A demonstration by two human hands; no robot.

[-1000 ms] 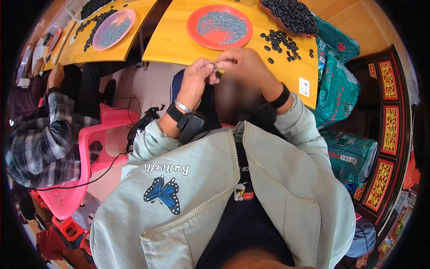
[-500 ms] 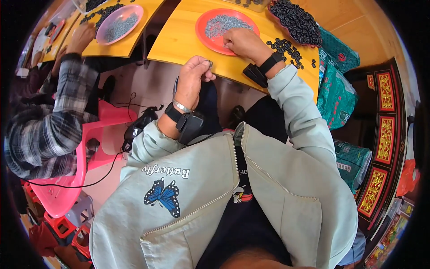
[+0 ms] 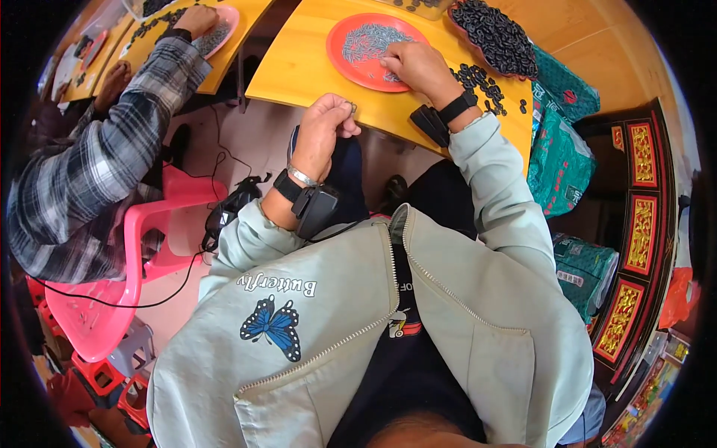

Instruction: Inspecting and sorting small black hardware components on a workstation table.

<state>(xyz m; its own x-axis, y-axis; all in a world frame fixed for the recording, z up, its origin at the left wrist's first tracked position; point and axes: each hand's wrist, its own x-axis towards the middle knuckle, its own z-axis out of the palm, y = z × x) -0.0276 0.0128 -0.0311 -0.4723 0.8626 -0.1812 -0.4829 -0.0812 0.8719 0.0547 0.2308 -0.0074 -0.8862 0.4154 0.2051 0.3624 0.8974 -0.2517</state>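
Note:
My left hand (image 3: 323, 131) is closed near the table's front edge, thumb pressed to the fingers. A small dark piece (image 3: 353, 109) shows at its fingertips, too small to name for certain. Over the right side of a red plate (image 3: 337, 63), my right hand (image 3: 422, 69) has its fingers pinched together and pointing down. Whatever is between those fingertips is hidden. On the plate lies a spread of small, thin grey metal pins or screws (image 3: 368, 42), some close to my right fingertips.
Loose black ring-like parts (image 3: 478, 81) lie right of the plate, beside a heaped basket (image 3: 494, 37) of them. Green bags (image 3: 560, 160) stand right of the yellow table (image 3: 287, 67). At left, a co-worker's hand (image 3: 196, 20) reaches over a pink plate (image 3: 232, 28); a pink chair (image 3: 134, 246) stands nearby.
My right hand has shifted slightly right on the plate, uncovering some metal pieces. My left hand stays almost still. The co-worker's arm has reached forward and right to the pink plate.

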